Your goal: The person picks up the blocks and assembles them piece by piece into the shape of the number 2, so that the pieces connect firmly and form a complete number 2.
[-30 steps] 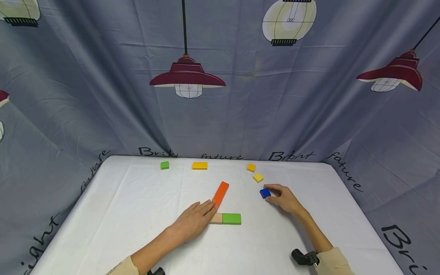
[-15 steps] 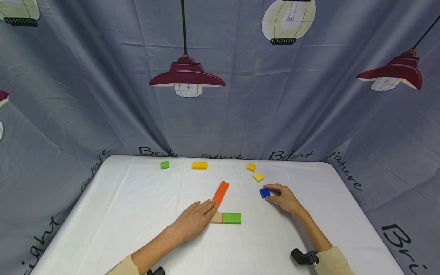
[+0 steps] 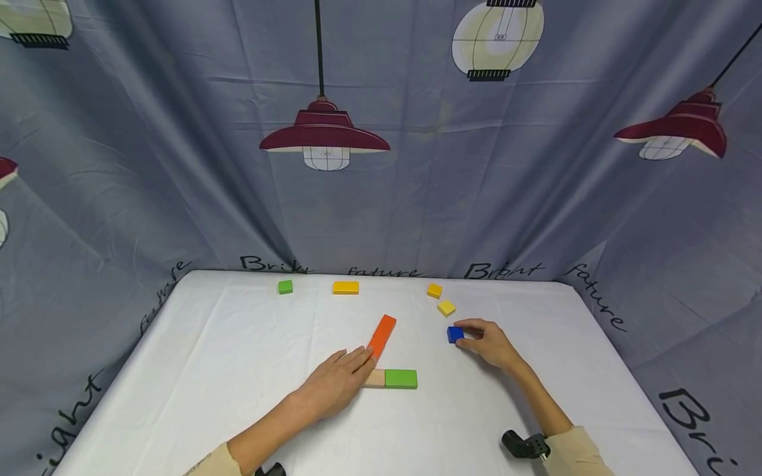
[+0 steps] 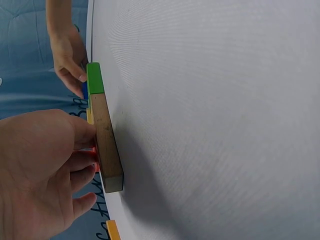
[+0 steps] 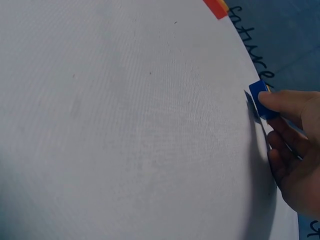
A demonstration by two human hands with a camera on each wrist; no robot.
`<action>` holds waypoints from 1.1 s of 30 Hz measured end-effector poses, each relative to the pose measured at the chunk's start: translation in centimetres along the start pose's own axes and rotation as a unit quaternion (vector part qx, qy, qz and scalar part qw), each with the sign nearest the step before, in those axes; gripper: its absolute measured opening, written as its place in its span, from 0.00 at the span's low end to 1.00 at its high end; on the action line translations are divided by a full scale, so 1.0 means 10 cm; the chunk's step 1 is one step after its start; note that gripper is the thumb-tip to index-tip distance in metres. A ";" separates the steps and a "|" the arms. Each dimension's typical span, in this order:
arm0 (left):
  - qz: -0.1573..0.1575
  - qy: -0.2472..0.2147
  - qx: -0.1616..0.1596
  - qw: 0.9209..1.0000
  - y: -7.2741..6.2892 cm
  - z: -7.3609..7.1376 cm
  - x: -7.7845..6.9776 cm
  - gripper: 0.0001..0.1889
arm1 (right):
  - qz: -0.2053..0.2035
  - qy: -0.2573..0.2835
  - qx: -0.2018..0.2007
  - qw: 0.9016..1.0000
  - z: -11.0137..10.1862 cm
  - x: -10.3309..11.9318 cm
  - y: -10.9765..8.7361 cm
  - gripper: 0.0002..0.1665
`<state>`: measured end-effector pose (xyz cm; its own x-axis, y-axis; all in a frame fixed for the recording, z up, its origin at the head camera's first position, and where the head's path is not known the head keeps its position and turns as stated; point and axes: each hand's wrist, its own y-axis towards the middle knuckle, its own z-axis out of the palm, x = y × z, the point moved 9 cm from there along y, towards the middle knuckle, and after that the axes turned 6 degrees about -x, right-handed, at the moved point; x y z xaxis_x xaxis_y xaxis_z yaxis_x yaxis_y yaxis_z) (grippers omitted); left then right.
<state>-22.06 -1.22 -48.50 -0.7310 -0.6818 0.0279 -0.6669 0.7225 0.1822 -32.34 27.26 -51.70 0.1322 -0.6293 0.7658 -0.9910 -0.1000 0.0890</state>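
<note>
My left hand (image 3: pixel 338 385) lies with fingers stretched out over the joined ends of the blocks; its fingertips touch the orange blocks (image 3: pixel 383 332), two in a slanting row. Under that hand runs a natural wood block (image 4: pixel 106 145), partly hidden in the head view, with the thumb against its side. A green block (image 3: pixel 401 379) continues the wood block end to end on the right. Off to the right, my right hand (image 3: pixel 491 344) pinches a small blue block (image 3: pixel 455 334) between thumb and fingers. The right wrist view shows the thumb on the blue block's face (image 5: pixel 258 95).
Two small yellow blocks, one nearer (image 3: pixel 446 308) and one farther (image 3: pixel 434 291), lie behind the blue block. A longer yellow block (image 3: pixel 346 287) and a small green block (image 3: pixel 286 287) sit along the back of the white table (image 3: pixel 238 357). A curtain (image 3: pixel 417 198) hangs behind.
My right hand has shifted slightly left with the blue block, which has turned a little. The left hand and the blocks by it have stayed in place.
</note>
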 end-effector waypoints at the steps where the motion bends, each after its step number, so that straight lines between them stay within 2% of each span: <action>1: 0.000 0.000 0.001 1.000 0.00 0.01 0.00 0.24 | 0.000 -0.001 -0.001 1.000 0.00 0.01 0.00 0.21; 9: 0.002 -0.003 -0.001 1.000 -0.01 0.03 -0.01 0.23 | 0.004 -0.002 -0.014 1.000 0.04 0.08 0.04 0.21; 19: -0.004 0.005 0.012 1.000 0.00 0.06 0.01 0.24 | 0.017 -0.011 -0.030 0.999 0.09 0.25 0.16 0.23; 33: -0.004 0.009 0.015 1.000 0.00 0.06 0.01 0.24 | -0.018 0.010 -0.049 0.999 0.26 0.61 0.36 0.23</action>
<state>-22.28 -1.21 -49.07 -0.7230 -0.6895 0.0443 -0.6770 0.7198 0.1532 -35.00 21.06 -48.36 0.1679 -0.6116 0.7731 -0.9830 -0.0452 0.1778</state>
